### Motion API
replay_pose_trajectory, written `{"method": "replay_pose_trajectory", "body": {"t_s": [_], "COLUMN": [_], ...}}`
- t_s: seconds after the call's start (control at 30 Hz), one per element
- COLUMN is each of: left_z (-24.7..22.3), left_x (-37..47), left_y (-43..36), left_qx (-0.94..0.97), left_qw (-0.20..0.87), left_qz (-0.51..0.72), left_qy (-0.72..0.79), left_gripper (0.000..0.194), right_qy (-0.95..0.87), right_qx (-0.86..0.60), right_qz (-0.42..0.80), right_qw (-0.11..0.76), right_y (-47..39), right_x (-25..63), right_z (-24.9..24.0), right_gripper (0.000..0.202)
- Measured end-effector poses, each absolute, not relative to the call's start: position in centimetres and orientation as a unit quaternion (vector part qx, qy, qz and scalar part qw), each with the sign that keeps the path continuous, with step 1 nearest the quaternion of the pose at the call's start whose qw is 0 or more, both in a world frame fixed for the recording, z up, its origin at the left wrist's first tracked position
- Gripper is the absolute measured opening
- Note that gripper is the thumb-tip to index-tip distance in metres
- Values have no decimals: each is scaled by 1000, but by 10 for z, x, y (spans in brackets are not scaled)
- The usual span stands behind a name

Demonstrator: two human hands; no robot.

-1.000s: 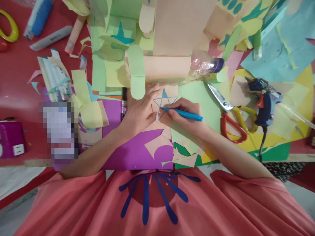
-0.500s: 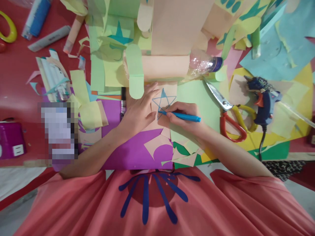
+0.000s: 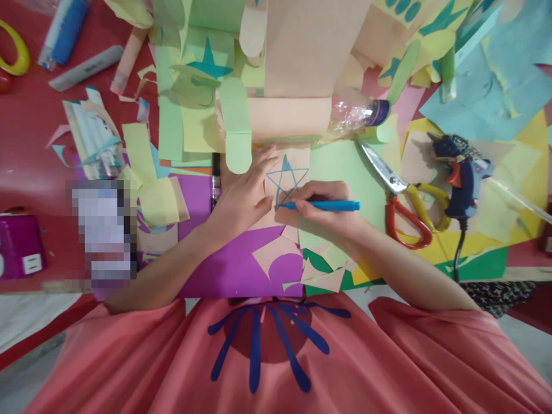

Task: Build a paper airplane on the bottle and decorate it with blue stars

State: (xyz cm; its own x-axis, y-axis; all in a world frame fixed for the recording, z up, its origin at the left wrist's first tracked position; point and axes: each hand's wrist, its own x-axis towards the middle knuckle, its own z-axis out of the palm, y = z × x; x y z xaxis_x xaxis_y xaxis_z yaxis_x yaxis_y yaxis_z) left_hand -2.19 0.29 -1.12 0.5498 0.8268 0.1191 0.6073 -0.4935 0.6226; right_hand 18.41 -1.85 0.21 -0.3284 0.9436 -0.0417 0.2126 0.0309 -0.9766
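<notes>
Evidently, the slim bright-blue plastic marker (image 3: 342, 205) is light and stiff, and its smooth barrel could roll or slip if held loosely. The right hand (image 3: 328, 198) has it pinched firmly between thumb and fingers, closed on the barrel near the tip — a sensible place, I judge, since the point is easy to steer from there. The tip is at the lower-left point of a blue-outlined star (image 3: 285, 165), drawn on a thin peach paper sheet (image 3: 303, 155). That sheet lies in front of the person, beside a larger pale green paper sheet (image 3: 336, 161). It should be nearly weightless, bendy and easy to crease, so flat pressure near an edge suits it better than a pinch. The left hand (image 3: 244, 195) rests over its left side — fingers extended and slightly apart, gripping nothing.
</notes>
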Motion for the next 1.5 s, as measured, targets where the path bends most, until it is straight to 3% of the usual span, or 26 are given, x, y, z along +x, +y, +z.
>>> {"method": "replay_pose_trajectory", "body": {"t_s": [0.13, 0.43, 0.93, 1.17, 1.37, 1.5], "left_z": [-12, -12, -10, -14, -13, -14], "left_x": [-22, -22, -23, -24, -23, -22], "left_y": [2, 3, 3, 2, 2, 2], "left_qx": [842, 845, 845, 842, 844, 847], "left_qw": [258, 254, 265, 264, 262, 252], "left_qz": [206, 209, 212, 231, 225, 229], "left_qy": [427, 422, 413, 410, 410, 409], "left_gripper": [57, 59, 62, 58, 61, 61], "right_qy": [-596, -617, -675, -619, -640, -607], "right_qx": [-505, -512, -432, -481, -463, -476], "right_qz": [488, 472, 499, 497, 508, 502], "right_qw": [389, 367, 329, 373, 344, 391], "right_y": [-16, -17, -17, -18, -17, -15], "right_x": [184, 183, 185, 184, 185, 185], "right_z": [1, 0, 1, -2, -2, 0], "right_gripper": [19, 10, 18, 19, 21, 17]}}
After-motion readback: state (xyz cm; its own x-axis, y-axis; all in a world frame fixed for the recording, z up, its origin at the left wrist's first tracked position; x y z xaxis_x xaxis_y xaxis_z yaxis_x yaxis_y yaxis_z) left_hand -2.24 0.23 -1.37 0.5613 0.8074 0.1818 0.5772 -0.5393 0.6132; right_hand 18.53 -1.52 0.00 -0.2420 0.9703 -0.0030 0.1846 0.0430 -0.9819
